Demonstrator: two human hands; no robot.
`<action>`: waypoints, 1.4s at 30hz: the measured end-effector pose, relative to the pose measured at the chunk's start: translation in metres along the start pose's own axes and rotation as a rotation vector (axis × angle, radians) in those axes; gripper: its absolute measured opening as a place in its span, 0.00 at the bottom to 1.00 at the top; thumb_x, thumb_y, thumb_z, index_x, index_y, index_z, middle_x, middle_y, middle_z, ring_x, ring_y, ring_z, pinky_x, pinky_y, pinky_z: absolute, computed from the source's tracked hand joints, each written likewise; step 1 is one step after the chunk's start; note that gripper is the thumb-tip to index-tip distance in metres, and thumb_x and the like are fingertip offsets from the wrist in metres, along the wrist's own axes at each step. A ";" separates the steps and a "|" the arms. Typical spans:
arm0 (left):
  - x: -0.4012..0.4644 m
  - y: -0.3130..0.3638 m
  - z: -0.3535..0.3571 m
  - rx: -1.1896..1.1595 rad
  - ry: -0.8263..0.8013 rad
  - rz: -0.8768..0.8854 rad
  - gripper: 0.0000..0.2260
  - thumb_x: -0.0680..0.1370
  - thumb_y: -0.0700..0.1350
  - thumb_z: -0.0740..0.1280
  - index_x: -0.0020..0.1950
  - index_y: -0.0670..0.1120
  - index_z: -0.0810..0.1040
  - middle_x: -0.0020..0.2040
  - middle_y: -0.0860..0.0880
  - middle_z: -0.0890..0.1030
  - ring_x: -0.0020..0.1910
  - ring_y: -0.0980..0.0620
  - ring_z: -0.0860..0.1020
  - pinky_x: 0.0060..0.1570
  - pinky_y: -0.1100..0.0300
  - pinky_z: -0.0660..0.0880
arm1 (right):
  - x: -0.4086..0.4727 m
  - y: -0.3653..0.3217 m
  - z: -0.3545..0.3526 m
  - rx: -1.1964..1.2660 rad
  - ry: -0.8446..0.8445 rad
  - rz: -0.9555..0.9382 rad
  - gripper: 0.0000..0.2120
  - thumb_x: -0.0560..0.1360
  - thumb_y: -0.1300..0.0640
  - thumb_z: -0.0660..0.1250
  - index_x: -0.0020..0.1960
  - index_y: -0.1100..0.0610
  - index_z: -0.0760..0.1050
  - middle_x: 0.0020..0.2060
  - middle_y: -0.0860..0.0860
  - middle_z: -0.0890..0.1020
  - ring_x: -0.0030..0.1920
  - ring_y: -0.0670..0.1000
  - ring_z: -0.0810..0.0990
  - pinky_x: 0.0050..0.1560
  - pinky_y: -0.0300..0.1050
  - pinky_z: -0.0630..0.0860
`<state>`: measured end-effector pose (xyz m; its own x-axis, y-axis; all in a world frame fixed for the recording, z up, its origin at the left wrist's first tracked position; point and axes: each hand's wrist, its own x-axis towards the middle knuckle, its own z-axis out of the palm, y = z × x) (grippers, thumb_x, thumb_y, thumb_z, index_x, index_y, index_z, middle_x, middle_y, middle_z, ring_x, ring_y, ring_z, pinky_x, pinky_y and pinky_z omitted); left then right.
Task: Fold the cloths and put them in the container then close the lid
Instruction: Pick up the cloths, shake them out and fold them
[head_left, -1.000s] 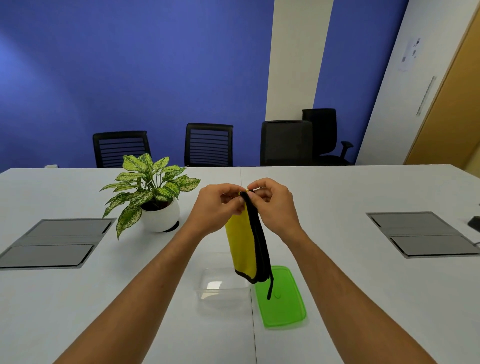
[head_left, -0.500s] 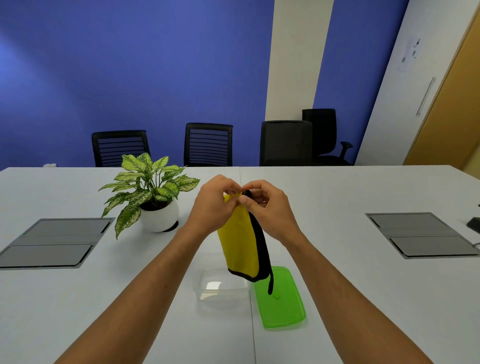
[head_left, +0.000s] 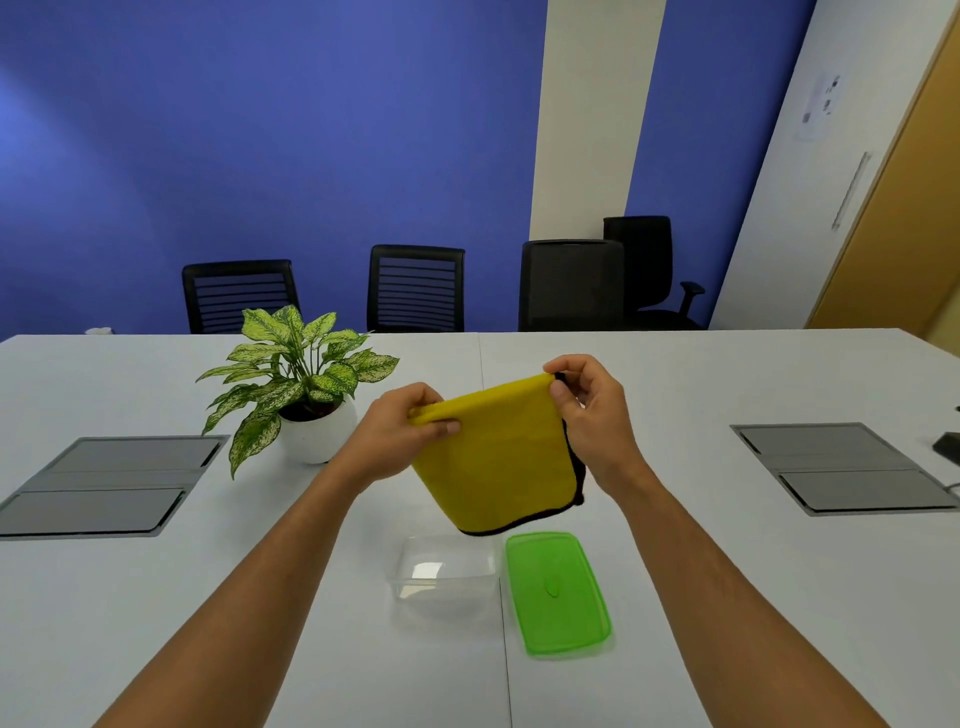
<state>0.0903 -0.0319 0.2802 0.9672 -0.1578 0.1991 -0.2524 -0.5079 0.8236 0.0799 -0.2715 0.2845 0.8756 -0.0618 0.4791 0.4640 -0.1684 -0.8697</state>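
Both hands raised above the white table (head_left: 675, 415), holding a yellow cloth (head_left: 496, 462) with black edging between them. Left hand (head_left: 400, 436) pinches the cloth's upper left corner, fingers curled round the top fold; right hand (head_left: 592, 415) pinches the upper right corner between thumb and fingers, higher and farther than the left, so the top edge slopes up to the right. Cloth hangs flat, off the table, its lower edge just over the far rim of the clear container (head_left: 444, 571). Container sits open on the near middle of the table. Green lid (head_left: 556, 590) lies flat just beside it on the right, off the container. Potted plant (head_left: 296, 374) in a white pot stands to the far left of the hands. Grey inset panels at the left (head_left: 104, 483) and right (head_left: 841, 467) of the table. Black chairs (head_left: 415, 288) line the far edge against a blue wall.
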 end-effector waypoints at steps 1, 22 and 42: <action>0.000 0.001 -0.002 -0.074 0.017 0.000 0.07 0.72 0.46 0.75 0.41 0.52 0.77 0.38 0.54 0.78 0.39 0.55 0.75 0.37 0.61 0.71 | -0.001 0.003 -0.001 0.026 0.014 0.019 0.11 0.78 0.64 0.63 0.50 0.48 0.75 0.48 0.48 0.80 0.50 0.47 0.79 0.53 0.44 0.76; -0.005 0.028 -0.007 -0.179 0.257 0.117 0.18 0.76 0.51 0.69 0.63 0.54 0.68 0.51 0.50 0.76 0.49 0.46 0.78 0.44 0.53 0.79 | -0.026 0.030 -0.006 0.335 -0.350 0.376 0.19 0.77 0.64 0.63 0.67 0.53 0.70 0.63 0.50 0.79 0.61 0.50 0.79 0.59 0.47 0.78; -0.015 -0.051 0.011 -0.751 -0.185 -0.315 0.20 0.75 0.40 0.70 0.64 0.56 0.72 0.63 0.47 0.79 0.58 0.44 0.80 0.49 0.47 0.80 | -0.027 0.050 -0.022 0.442 -0.369 0.580 0.25 0.74 0.66 0.66 0.70 0.58 0.67 0.64 0.58 0.77 0.63 0.61 0.77 0.63 0.65 0.72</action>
<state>0.0881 -0.0133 0.2295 0.9525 -0.2724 -0.1359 0.1784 0.1381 0.9742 0.0767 -0.2997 0.2302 0.9449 0.3207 -0.0650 -0.1343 0.1988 -0.9708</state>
